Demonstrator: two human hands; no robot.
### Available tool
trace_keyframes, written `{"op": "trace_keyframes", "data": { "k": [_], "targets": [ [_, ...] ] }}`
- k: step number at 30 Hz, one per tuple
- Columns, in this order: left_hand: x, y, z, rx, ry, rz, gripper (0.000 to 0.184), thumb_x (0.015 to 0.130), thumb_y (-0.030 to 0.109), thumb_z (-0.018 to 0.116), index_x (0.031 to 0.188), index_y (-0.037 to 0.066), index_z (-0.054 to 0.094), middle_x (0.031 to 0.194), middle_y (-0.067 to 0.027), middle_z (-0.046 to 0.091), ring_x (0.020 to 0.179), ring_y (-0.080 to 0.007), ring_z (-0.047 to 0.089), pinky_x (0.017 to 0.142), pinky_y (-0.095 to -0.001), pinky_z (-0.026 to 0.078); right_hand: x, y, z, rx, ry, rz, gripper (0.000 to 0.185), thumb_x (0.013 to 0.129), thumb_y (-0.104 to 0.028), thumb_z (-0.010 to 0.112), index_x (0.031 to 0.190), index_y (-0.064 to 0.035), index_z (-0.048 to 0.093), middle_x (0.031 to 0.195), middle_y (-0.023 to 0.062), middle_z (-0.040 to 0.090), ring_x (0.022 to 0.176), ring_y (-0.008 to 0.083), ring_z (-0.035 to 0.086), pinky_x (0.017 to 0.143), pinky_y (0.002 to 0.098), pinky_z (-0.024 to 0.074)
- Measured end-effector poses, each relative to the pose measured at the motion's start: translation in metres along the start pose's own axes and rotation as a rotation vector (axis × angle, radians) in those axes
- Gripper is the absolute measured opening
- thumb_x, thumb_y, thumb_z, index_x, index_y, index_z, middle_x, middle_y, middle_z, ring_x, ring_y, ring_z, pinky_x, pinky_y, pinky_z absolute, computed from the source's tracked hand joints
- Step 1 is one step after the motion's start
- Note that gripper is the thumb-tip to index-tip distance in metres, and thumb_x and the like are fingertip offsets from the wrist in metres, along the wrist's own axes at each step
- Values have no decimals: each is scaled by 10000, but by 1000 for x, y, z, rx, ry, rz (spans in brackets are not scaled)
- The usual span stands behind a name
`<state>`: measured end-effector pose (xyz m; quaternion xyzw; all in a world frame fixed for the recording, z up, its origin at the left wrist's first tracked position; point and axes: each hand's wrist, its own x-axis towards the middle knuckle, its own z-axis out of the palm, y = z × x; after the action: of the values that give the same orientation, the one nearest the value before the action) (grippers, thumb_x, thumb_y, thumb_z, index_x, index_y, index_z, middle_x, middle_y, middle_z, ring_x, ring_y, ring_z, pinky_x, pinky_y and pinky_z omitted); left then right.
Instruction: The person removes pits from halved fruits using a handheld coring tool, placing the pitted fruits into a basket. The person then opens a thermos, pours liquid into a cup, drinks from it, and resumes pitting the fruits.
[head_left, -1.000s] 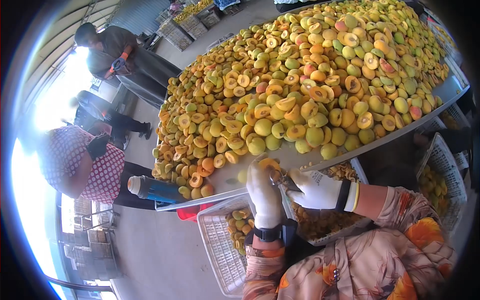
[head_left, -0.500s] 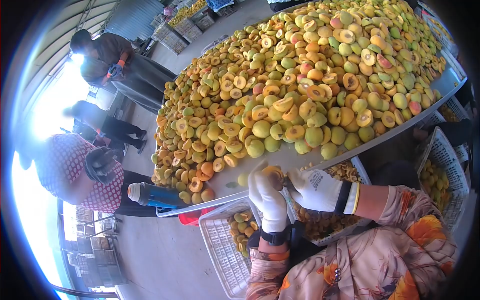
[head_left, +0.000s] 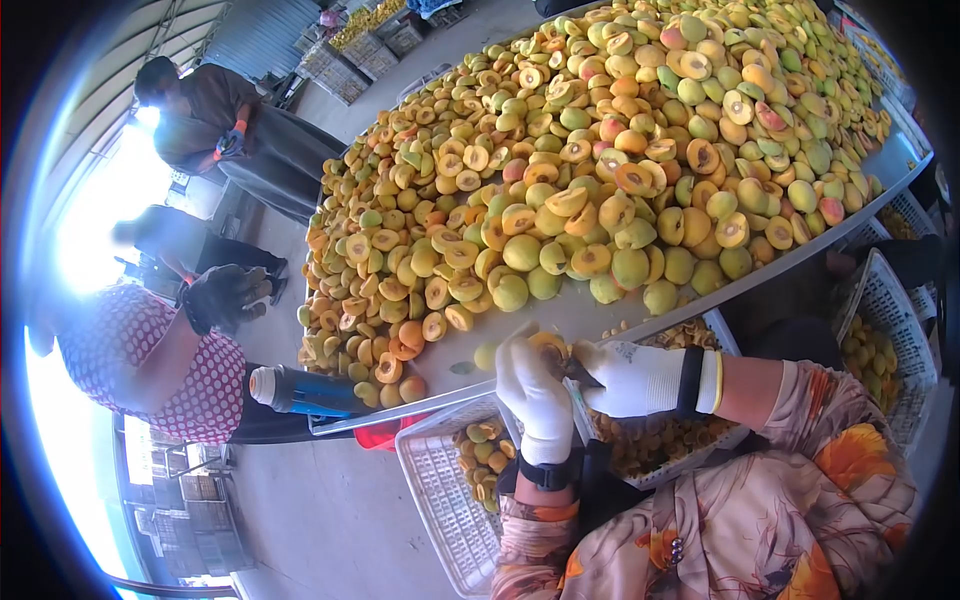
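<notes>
My left hand [head_left: 530,388], in a white glove with a dark watch at the wrist, is closed around a yellow peach half [head_left: 550,347]. My right hand [head_left: 628,378], gloved in white with a black band, grips a small dark pitting tool [head_left: 582,375], its tip close to the peach half; the tool's exact shape is partly hidden. Both hands are over the near edge of a metal table [head_left: 590,312]. A large heap of peaches [head_left: 540,180], many cut in half, covers most of that table.
Below my hands stand a white crate [head_left: 440,500] with peach halves and a crate of darker pieces [head_left: 650,450]. Another crate [head_left: 905,370] is at right. A blue thermos [head_left: 310,390] lies at the table's corner. Several people stand at left, one in a dotted top [head_left: 160,360].
My right hand has turned slightly at the peach half, while my left stays in place. The person in the dotted top has moved their gloved hand outward and lower. The view shifted slightly.
</notes>
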<state>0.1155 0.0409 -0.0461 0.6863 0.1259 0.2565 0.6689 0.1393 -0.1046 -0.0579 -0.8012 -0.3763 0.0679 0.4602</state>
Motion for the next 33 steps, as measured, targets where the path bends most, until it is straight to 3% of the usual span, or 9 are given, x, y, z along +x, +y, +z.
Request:
{"op": "trace_keyframes", "data": {
  "k": [9,12,15,18,19,25,27,29,33],
  "targets": [
    [1,0,-1,30,-23,-48,396,1059,360,488,1108,11,669,869,-55,659,724,-117,615,611,-236,506,4,14,-5,-73,-97,-50,249,843,-129,673,978,20,526,761,205,648,704,374,677,637,452,519],
    [1,9,-3,-76,-77,-204,388,1058,353,490,1105,11,669,856,-51,654,715,-110,605,612,-235,506,1,25,6,-174,-138,-78,259,837,-124,674,995,27,534,799,204,655,730,364,681,657,444,520],
    [-3,16,1,25,-49,-149,382,1061,333,475,1102,7,670,838,-49,647,709,-108,599,617,-230,503,0,31,16,-9,-122,-16,281,834,-121,673,1030,30,539,828,206,660,745,368,682,678,439,523],
    [-1,2,-3,255,-67,175,382,1065,306,453,1093,-8,668,869,-58,643,723,-118,600,629,-239,509,1,32,14,177,-94,-56,306,833,-130,674,1055,32,539,844,210,665,760,378,686,694,438,525],
    [-1,2,-3,203,-56,130,380,1065,301,456,1093,-14,665,889,-67,644,732,-128,605,635,-244,512,1,32,12,220,-84,-96,314,833,-134,675,1061,33,538,849,212,667,766,382,688,699,438,525],
    [-6,11,7,3,-39,-28,386,1071,304,467,1125,-34,646,997,-107,641,819,-188,640,684,-278,539,-4,-9,-17,-47,2,-16,246,876,-97,636,1050,39,529,711,151,617,676,350,659,657,427,521],
    [-8,7,12,-202,23,-110,391,1075,312,467,1140,-31,642,1004,-109,638,848,-202,649,699,-289,550,-9,11,1,-353,119,-240,219,871,-66,643,1035,-10,509,722,180,625,650,395,647,595,462,498],
    [-9,11,11,-132,-5,-93,404,1075,332,470,1149,-26,641,1022,-104,636,866,-203,650,705,-292,557,-10,14,3,-415,135,-252,152,902,-66,605,1011,-20,511,729,190,631,643,391,645,570,463,492],
    [-11,14,8,13,-19,18,434,1068,373,483,1153,-22,641,1023,-107,641,860,-184,644,709,-281,557,-9,-15,-6,-111,109,-17,95,968,-85,529,969,9,538,751,195,644,679,341,667,589,429,506]
  ]
}}
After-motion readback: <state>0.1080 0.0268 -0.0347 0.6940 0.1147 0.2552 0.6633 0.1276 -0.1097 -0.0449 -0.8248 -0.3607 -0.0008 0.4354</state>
